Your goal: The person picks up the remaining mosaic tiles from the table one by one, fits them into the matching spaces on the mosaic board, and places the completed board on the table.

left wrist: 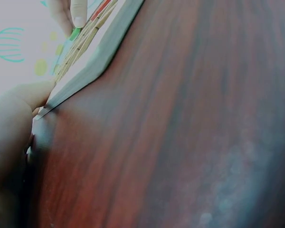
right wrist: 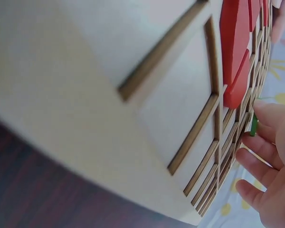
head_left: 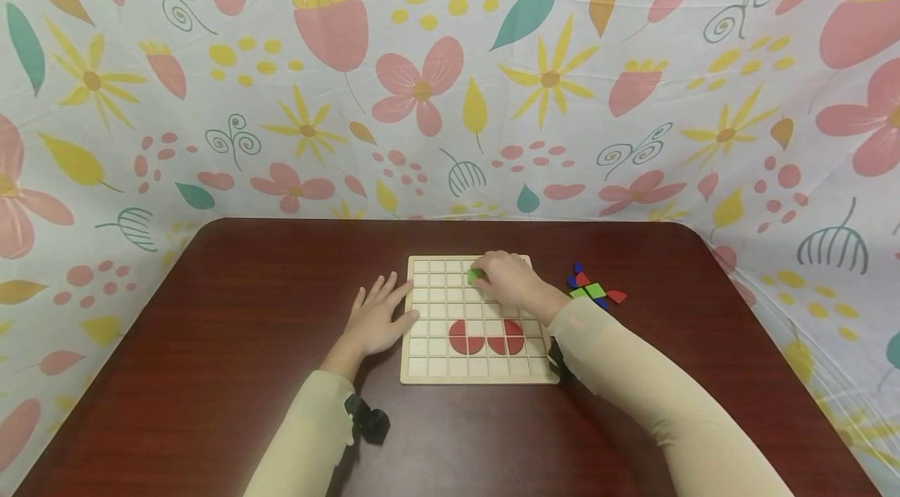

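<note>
A pale wooden grid board (head_left: pixel 428 367) lies on the table, with red quarter-round tiles (head_left: pixel 506 336) set in its lower cells as two rounded shapes. My right hand (head_left: pixel 512 278) is over the board's upper part and pinches a green tile (head_left: pixel 473 276) between thumb and fingertip. In the right wrist view that green tile (right wrist: pixel 254 125) shows edge-on at the grid. My left hand (head_left: pixel 375 319) rests at the board's left edge, fingers spread, with thumb and a fingertip touching the frame. The left wrist view shows only part of this hand (left wrist: pixel 12 128) beside the board's edge.
Right of the board lies a loose group of tiles: green tiles (head_left: pixel 594 291), red tiles (head_left: pixel 616 296) and blue tiles (head_left: pixel 578 267). The dark red-brown table (head_left: pixel 281 286) has a floral cloth (head_left: pixel 422 130) hanging behind it and at its sides.
</note>
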`<action>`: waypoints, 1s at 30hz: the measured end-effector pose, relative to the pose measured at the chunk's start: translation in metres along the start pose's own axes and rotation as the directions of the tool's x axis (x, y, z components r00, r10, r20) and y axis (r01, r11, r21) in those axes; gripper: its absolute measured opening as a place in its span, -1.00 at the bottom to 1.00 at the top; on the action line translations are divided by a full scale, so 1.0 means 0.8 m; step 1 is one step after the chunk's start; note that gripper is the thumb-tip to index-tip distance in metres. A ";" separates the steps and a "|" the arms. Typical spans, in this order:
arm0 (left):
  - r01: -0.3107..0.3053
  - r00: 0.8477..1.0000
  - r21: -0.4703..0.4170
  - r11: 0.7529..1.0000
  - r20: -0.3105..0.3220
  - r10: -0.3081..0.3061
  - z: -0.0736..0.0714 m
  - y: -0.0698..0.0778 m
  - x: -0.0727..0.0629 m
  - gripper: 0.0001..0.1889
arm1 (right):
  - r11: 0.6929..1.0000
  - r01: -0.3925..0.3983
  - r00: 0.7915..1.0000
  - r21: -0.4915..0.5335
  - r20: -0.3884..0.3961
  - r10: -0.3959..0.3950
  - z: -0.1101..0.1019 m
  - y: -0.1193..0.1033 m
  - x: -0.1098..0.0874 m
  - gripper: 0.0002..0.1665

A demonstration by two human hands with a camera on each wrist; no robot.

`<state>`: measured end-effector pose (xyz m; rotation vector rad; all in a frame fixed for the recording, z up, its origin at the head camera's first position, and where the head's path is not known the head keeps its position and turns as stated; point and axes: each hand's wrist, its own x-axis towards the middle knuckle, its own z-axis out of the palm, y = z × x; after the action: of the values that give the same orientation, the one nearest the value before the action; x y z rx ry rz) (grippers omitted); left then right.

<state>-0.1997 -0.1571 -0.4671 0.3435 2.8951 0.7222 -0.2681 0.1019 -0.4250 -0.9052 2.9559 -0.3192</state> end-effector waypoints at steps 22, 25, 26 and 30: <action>-0.001 1.000 -0.005 1.000 -0.009 0.001 0.001 0.002 -0.001 -0.36 | 0.999 0.009 0.999 -0.031 0.031 -0.008 -0.001 -0.009 0.004 -0.70; -0.001 1.000 -0.005 1.000 -0.008 0.001 0.001 0.003 -0.001 -0.37 | 0.999 0.019 0.999 -0.034 0.032 -0.018 0.000 -0.008 0.005 -0.71; -0.004 1.000 -0.005 1.000 -0.008 0.004 0.001 0.003 -0.001 -0.37 | 0.999 0.024 0.999 -0.033 0.032 -0.022 0.000 -0.007 0.005 -0.72; -0.007 1.000 -0.003 1.000 -0.003 0.007 0.001 0.001 -0.001 -0.36 | 0.999 0.037 0.999 0.000 0.034 -0.037 -0.001 -0.004 0.004 -0.71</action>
<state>-0.1989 -0.1560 -0.4674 0.3525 2.8973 0.7284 -0.2691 0.0976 -0.4235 -0.9563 2.9120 -0.3010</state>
